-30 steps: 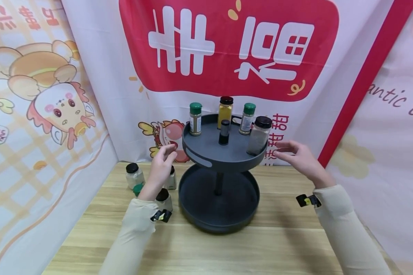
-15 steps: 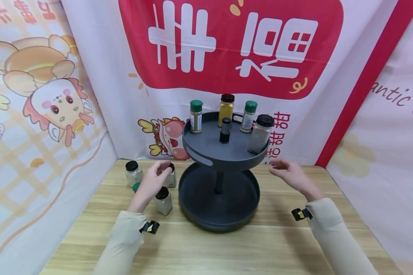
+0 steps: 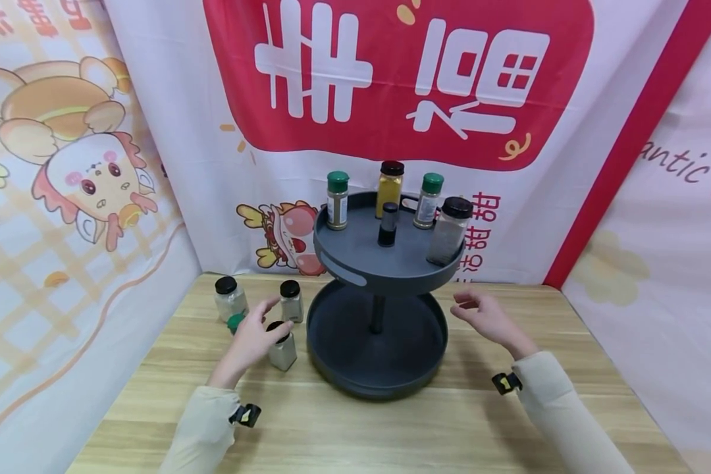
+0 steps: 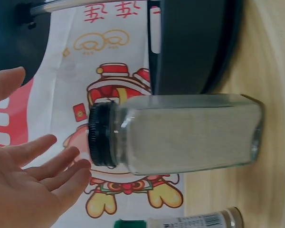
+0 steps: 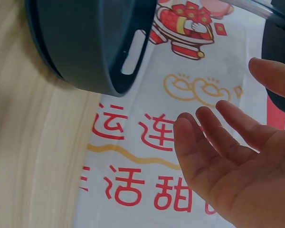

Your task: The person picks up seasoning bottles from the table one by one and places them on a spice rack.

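My left hand [image 3: 250, 341] is over the left of the table with thumb and fingers apart, nothing between them. Close by its thumb stands a black-capped glass jar [image 3: 282, 354] of pale powder. In the left wrist view a black-capped jar [image 4: 190, 135] has its cap just beyond the fingertips. A green-capped bottle [image 3: 235, 322] is partly hidden behind the left hand. My right hand [image 3: 490, 322] hovers right of a dark two-tier turntable rack, its fingers loosely bent and holding nothing. The rack's lower tray [image 3: 378, 378] holds nothing; its upper tray [image 3: 355, 247] carries seasoning containers.
On the upper tray are two green-capped bottles [image 3: 337, 209], a yellow-filled jar [image 3: 389, 192] and a large black-capped jar [image 3: 449, 234] around a short centre post [image 3: 388, 227]. Two more black-capped jars, one clear [image 3: 231, 303] and one narrower [image 3: 291, 306], stand at the back left.
Both hands have come down from beside the upper tray. The left has moved down and left to the jars; the right has lowered slightly inward. The rack stays put.
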The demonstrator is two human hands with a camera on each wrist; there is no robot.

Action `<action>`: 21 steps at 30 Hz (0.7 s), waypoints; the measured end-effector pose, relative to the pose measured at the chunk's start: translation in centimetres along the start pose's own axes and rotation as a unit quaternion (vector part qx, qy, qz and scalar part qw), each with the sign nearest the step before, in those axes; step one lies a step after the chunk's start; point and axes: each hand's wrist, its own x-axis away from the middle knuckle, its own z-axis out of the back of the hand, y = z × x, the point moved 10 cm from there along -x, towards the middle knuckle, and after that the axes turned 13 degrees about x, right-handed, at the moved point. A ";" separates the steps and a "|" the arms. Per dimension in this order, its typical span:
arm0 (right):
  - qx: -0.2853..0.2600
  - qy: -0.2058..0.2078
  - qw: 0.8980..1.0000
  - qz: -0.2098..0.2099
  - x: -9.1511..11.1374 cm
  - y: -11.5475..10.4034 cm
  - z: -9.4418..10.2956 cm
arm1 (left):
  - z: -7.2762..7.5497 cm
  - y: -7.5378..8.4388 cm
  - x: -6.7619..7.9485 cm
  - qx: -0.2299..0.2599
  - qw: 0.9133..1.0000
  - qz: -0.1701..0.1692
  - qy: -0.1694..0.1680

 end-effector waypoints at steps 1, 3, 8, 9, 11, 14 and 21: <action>0.003 0.001 1.000 0.002 0.0 0.0 -0.2 | 0.0 -0.2 0.1 -0.006 1.000 0.003 -0.002; 0.009 0.008 1.000 0.006 0.0 0.0 -0.6 | -0.1 -0.7 0.3 -0.020 1.000 0.010 -0.005; 0.044 0.031 0.998 0.016 -0.2 -0.3 -1.5 | -0.2 -2.3 0.5 -0.049 0.998 0.033 -0.002; 0.054 0.036 0.998 0.017 -0.2 -0.3 -1.6 | -0.3 -2.6 0.5 -0.054 0.998 0.034 0.000; 0.073 0.041 0.996 0.021 -0.4 -0.3 -2.1 | -0.3 -3.1 0.5 -0.060 0.998 0.030 0.004; 0.101 0.042 0.994 0.018 -0.6 -0.1 -3.0 | -0.5 -3.6 0.7 -0.063 0.998 0.022 0.009; 0.122 0.018 0.992 0.006 -1.0 0.7 -5.1 | -0.9 -5.2 1.0 -0.041 0.999 0.033 0.011</action>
